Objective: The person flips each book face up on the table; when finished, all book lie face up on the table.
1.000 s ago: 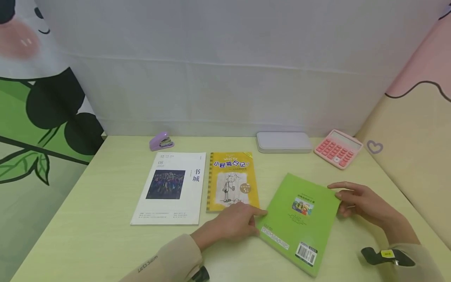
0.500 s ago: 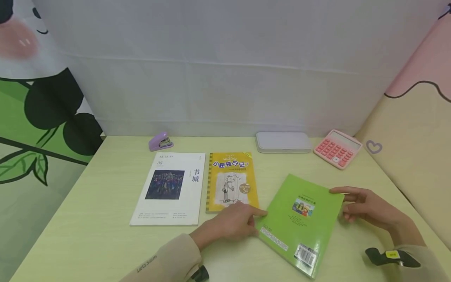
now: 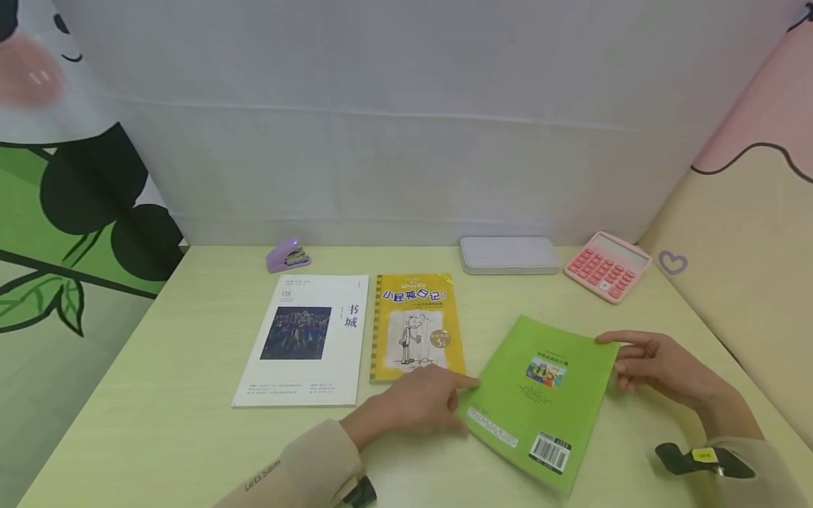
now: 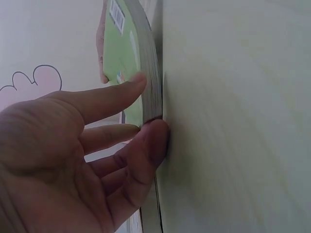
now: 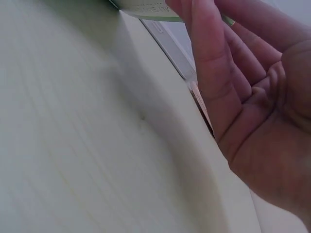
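A green book point(image 3: 546, 395) with a barcode and a small colour picture on its back cover lies tilted in front of me. My left hand point(image 3: 422, 398) holds its left corner: thumb against the near page edge, index fingertip at the left edge. In the left wrist view the page block point(image 4: 150, 73) faces that hand, whose lower fingers curl close to the table. My right hand point(image 3: 663, 370) pinches the book's far right corner between index finger and thumb. The right wrist view shows the printed underside of a raised cover point(image 5: 150, 10) at those fingers.
A yellow cartoon book point(image 3: 418, 328) and a white magazine point(image 3: 305, 342) lie to the left. Along the back of the table stand a purple stapler point(image 3: 288, 255), a pale flat case point(image 3: 509, 255) and a pink calculator point(image 3: 607, 267). A white cloth point(image 3: 381, 141) hangs behind.
My right hand has shifted slightly right and pulled the green book's right side along; its right edge now looks raised and bent. The left hand has stayed nearly in place.
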`<action>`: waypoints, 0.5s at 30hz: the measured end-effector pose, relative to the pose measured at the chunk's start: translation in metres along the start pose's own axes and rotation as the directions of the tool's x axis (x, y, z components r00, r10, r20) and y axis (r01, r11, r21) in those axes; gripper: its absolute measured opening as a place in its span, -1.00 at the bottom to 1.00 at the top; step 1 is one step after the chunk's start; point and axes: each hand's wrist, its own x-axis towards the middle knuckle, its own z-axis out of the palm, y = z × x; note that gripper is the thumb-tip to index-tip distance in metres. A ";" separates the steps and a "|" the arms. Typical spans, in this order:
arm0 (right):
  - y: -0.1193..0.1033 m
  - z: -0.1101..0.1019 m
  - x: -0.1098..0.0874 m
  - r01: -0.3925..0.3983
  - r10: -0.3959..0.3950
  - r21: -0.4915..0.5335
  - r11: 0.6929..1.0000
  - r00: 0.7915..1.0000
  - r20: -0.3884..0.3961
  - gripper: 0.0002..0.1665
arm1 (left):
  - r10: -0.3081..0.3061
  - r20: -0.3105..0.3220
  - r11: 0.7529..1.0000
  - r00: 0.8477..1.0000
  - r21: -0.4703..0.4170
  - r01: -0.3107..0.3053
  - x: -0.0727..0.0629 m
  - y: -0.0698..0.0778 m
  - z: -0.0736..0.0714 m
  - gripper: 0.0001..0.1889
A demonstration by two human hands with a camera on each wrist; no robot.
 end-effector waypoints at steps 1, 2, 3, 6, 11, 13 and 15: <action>0.000 0.000 0.000 0.005 -0.005 0.000 1.000 1.000 -0.010 -0.28 | -0.004 -0.004 1.000 1.000 0.011 0.004 0.000 0.001 0.001 -0.21; -0.001 0.001 0.001 0.012 -0.012 0.000 1.000 1.000 -0.021 -0.29 | -0.003 -0.007 1.000 1.000 0.028 0.003 0.000 0.002 0.001 -0.20; -0.001 0.002 0.001 0.019 -0.019 -0.001 1.000 0.999 -0.031 -0.29 | -0.002 -0.010 0.999 1.000 0.050 0.002 0.000 0.003 0.002 -0.19; 0.000 0.003 0.003 0.040 -0.040 0.008 0.999 0.998 -0.054 -0.30 | 0.009 -0.019 0.992 1.000 0.129 -0.006 0.000 0.007 0.002 -0.16; 0.000 0.006 0.006 0.056 -0.054 0.027 0.998 0.996 -0.068 -0.30 | 0.015 -0.031 0.975 0.999 0.224 -0.008 0.001 0.012 0.004 -0.17; -0.001 0.007 0.006 0.062 -0.061 0.014 0.998 0.995 -0.078 -0.30 | 0.016 -0.034 0.972 0.999 0.236 -0.007 0.002 0.013 0.005 -0.17; -0.003 0.008 0.007 0.063 -0.065 -0.018 0.998 0.993 -0.098 -0.32 | 0.016 -0.040 0.971 0.999 0.239 -0.006 0.002 0.013 0.006 -0.17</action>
